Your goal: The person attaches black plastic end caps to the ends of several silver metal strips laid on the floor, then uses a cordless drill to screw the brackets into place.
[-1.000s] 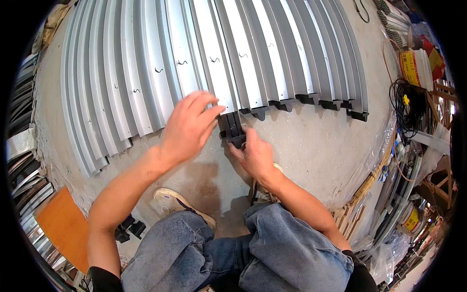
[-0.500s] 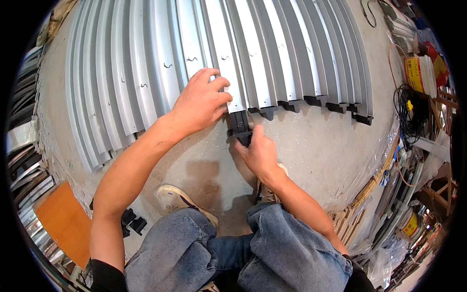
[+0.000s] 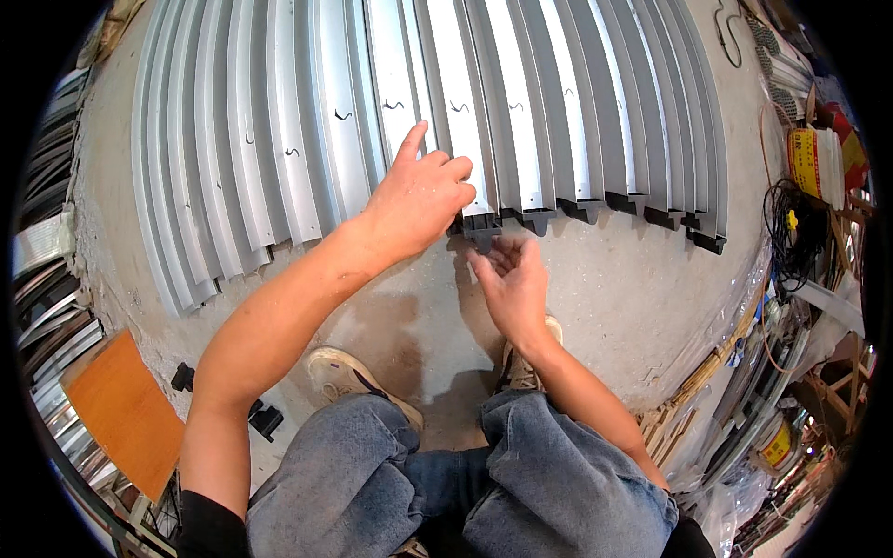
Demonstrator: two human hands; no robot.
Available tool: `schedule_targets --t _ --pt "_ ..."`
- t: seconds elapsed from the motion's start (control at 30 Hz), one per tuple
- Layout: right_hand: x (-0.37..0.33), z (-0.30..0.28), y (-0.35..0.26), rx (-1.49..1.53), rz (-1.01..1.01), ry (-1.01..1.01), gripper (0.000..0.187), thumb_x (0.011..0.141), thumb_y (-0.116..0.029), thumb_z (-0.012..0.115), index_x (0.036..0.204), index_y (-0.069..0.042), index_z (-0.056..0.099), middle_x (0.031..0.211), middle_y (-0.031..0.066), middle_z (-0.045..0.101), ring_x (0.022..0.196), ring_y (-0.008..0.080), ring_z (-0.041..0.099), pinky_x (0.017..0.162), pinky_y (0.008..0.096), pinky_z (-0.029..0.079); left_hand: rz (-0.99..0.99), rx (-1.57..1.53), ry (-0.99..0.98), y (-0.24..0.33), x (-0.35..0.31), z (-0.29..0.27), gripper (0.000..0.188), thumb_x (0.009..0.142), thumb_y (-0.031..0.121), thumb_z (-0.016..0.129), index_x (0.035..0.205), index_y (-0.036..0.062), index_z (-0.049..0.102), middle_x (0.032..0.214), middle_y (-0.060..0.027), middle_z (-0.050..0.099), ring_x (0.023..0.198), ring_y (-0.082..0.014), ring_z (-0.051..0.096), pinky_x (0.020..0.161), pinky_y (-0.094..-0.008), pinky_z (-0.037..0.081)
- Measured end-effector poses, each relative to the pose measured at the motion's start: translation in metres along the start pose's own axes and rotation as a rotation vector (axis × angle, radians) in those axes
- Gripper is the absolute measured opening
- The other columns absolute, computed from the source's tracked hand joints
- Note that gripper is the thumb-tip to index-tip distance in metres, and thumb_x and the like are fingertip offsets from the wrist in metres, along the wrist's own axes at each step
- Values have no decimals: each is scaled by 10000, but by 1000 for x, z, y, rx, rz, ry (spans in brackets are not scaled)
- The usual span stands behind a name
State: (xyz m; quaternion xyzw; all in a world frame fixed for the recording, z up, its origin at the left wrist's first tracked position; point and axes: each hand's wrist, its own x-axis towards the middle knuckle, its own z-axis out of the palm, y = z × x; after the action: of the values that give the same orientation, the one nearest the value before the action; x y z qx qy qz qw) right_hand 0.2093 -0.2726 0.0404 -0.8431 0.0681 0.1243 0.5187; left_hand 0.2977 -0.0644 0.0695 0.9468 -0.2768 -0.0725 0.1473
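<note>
- Step in hand, my reading: seating the black plug [image 3: 481, 229] in the near end of a metal strip [image 3: 458, 104]; it sits at the strip's mouth, slightly proud.
- Left hand [image 3: 420, 203]: over that strip's left edge, forefinger out, other fingers curled; cannot tell whether it grips or merely rests.
- Right hand [image 3: 517, 284]: just nearside of plug, thumb and fingers apart, clamped on nothing visible; contact unclear.
- Next move probably calls for a straight push away from the body, strip steadied, if the plug isn't fully home.
- Hidden: plug's inserted part; left fingertips' undersides. Right fingers blurred. Strips' far ends cut off.
</note>
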Motion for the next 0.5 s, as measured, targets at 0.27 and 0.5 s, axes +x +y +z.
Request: schedule_targets --t 0.27,0.5 --pt "-1 5 8 95 146 -160 220 1064 -177 717 1069 40 682 921 188 762 792 279 734 748 389 573 22 13 -15 -1 5 -2 82 854 62 745 894 129 769 968 7 642 1008 -230 672 1277 -646 332" --pt "14 1 -2 -327 -150 -127 213 1040 -144 722 974 19 601 897 241 700 737 411 683 670 475 553 120 1 7 -6 5 -1 151 807 15 726 905 124 766 963 8 636 990 -236 665 1297 -587 356"
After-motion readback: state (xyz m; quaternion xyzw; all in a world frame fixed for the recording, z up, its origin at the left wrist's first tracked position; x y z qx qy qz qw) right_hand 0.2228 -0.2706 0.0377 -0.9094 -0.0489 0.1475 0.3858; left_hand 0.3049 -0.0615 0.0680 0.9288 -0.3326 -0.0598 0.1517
